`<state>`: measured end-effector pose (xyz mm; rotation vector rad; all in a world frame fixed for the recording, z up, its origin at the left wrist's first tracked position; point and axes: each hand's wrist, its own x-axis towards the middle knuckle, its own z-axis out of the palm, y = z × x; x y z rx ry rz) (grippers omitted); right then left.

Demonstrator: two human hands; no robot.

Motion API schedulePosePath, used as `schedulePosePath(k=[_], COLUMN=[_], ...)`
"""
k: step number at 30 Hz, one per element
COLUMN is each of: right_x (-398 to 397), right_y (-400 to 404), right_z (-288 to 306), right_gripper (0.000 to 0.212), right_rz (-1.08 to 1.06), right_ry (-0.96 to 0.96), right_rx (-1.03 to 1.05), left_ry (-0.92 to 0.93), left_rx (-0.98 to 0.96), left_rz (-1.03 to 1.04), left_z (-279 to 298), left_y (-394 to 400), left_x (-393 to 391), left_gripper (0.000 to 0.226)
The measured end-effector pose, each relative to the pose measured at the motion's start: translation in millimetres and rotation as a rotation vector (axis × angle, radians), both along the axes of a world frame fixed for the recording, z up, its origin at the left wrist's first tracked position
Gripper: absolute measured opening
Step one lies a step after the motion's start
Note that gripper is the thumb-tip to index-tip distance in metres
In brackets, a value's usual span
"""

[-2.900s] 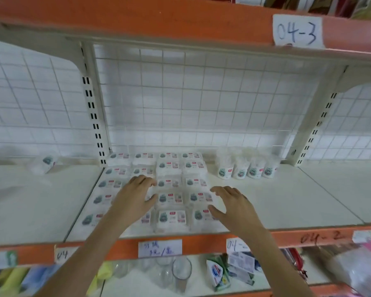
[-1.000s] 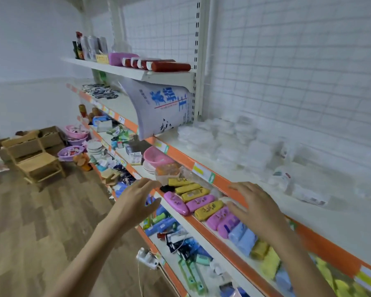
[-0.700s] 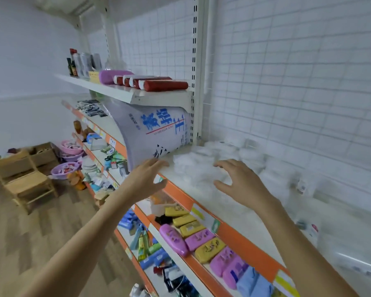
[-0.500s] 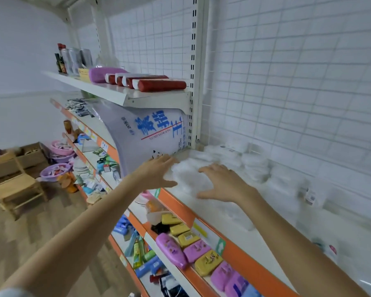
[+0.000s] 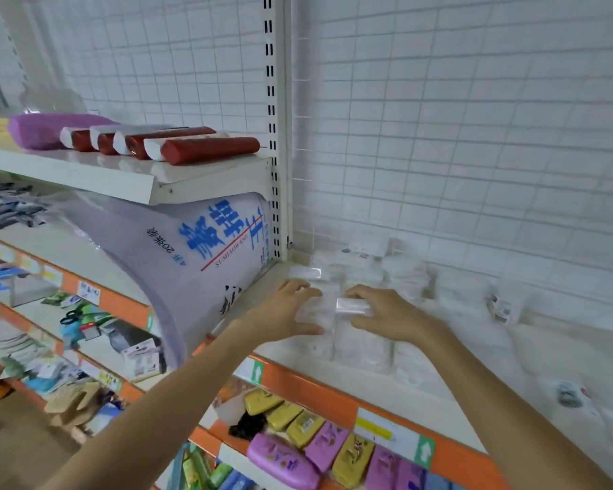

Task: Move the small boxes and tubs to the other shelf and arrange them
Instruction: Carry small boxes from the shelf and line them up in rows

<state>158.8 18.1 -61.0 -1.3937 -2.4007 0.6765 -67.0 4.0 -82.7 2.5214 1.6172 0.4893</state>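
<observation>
both hands have closed in from mid-air onto the boxes since the earlier frames, when they hovered spread above the shelf edge. left hand now rests against the left side of a clear box near the front of the pile, fingers lightly curved along its side; right hand lies on the opposite side, fingers bent over a glossy lid. whether either hand has a true grip, or is only bracing the box, cannot be told, since the plastic is pale and blurred against the white board. boxes and tubs stand in a loose cluster on this shelf, from the upright post rightward along the grid wall; one tub with a small label stands further right, apart from the hands. a large sack leans on the neighbouring bay, just beside the left hand. judged from this, a pickup is beginning: the stock is not yet lifted. care is likely needed, as stacked clear boxes may slide or topple when squeezed from two sides.
</observation>
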Motion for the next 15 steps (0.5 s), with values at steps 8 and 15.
schedulePosePath(k=[8,15], right_x=[6,12], right_y=[-16,-29], right_z=[11,14], right_gripper=[0.033,0.027], right_rz=[-0.375,-0.391], right_ry=[0.551,0.804], right_rx=[0.004,-0.151], left_ry=[-0.302,-0.677], left_rx=[-0.05,-0.162], left_rz=[-0.131,-0.12], left_z=[15,30], left_y=[14,17], left_x=[-8,-12], left_gripper=[0.044,0.018])
